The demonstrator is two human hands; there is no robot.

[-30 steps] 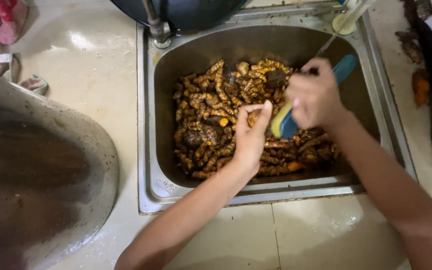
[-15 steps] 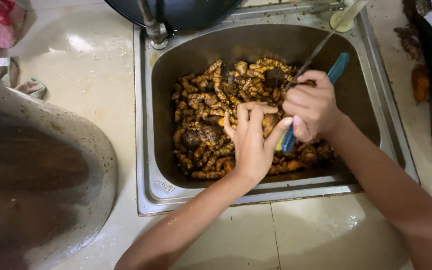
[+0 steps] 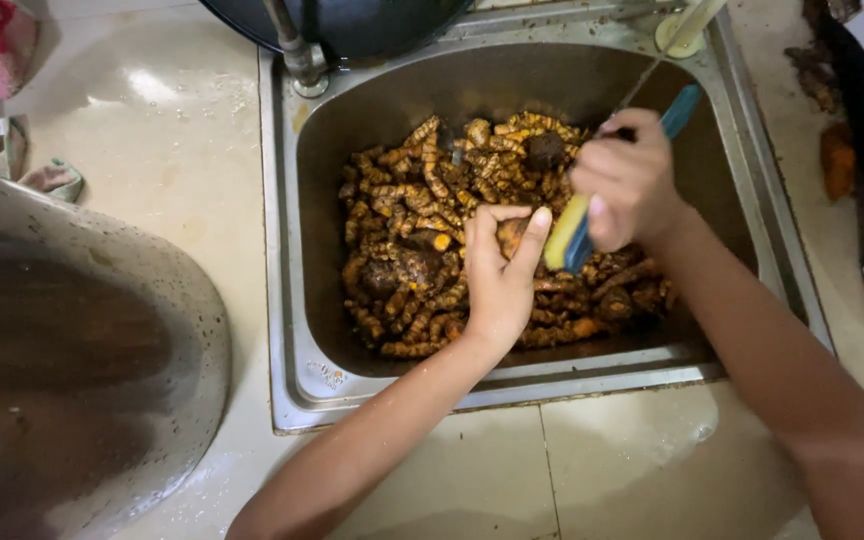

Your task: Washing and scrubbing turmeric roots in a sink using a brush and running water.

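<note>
Left hand [image 3: 497, 275] over the middle of the sink [image 3: 512, 385], fingers curled around one root [image 3: 508, 236], so it is closed on that piece, thumb tip up toward the right hand. Right hand [image 3: 630, 185] is fisted around a brush [image 3: 577, 232] with a blue handle and a yellow end; the handle runs on a diagonal from upper right down to lower left, yellow end pointing at the held root. Key relation: the root sits just left of and slightly below the brush's yellow end, near it but I can't tell if they touch, the thumb blocks that spot. The root's long axis looks roughly vertical in the head view, though only a short orange stub shows between the fingers. Left hand is the one on the root; right hand is close, up and to the right of it. Left forearm comes in from bottom centre, angled up and right, wrist fairly straight, palm turned away from camera. Right forearm enters from the bottom right corner, wrist bent so the knuckles face the camera. The pile of roots [image 3: 422, 225] fills the sink floor beneath both hands, knobbly brown and orange pieces, muddy. Tap [image 3: 292, 45] stands at the sink's top left corner. A big speckled basin [image 3: 102, 300] sits well left on the wet counter [image 3: 182, 130].
</note>
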